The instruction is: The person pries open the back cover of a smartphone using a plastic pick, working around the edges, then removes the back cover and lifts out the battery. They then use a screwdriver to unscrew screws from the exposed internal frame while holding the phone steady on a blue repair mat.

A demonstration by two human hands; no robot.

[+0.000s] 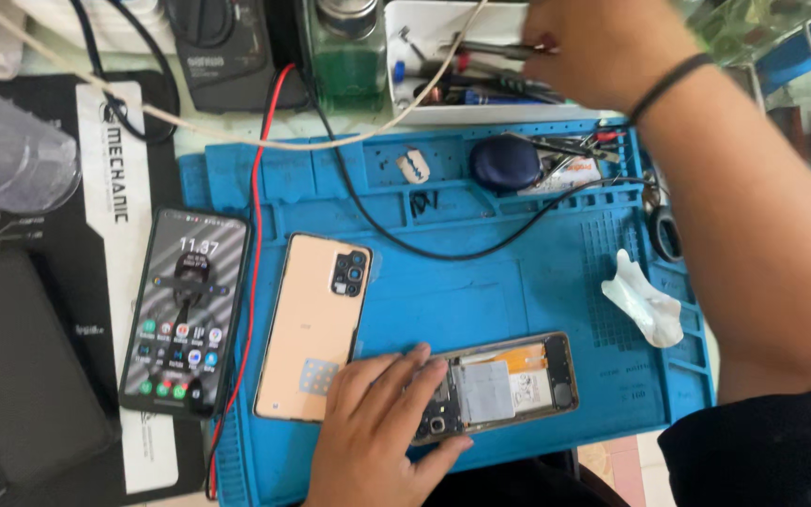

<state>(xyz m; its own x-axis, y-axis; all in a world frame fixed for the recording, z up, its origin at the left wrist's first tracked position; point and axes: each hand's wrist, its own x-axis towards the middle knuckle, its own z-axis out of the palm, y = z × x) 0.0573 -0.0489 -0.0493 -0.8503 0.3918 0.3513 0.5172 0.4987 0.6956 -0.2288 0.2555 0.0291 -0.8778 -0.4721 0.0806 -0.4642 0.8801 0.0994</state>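
Note:
My left hand [377, 422] rests flat on the near end of an opened phone [509, 383] that lies face down on the blue mat [481, 272], its battery and boards exposed. Beside it to the left lies a peach-coloured back cover [316, 319] with a camera block. My right hand [593, 47] reaches to the far side into a white tray [415, 28] of tools and pinches a slim metal tool [490, 47], probably tweezers. A black band circles that wrist.
A lit phone [183, 310] lies on a black-and-white pad at the left. Red and black wires [255, 216] cross the mat. A crumpled white wipe [645, 300], a dark round object [504, 161] and a green bottle [347, 56] are nearby.

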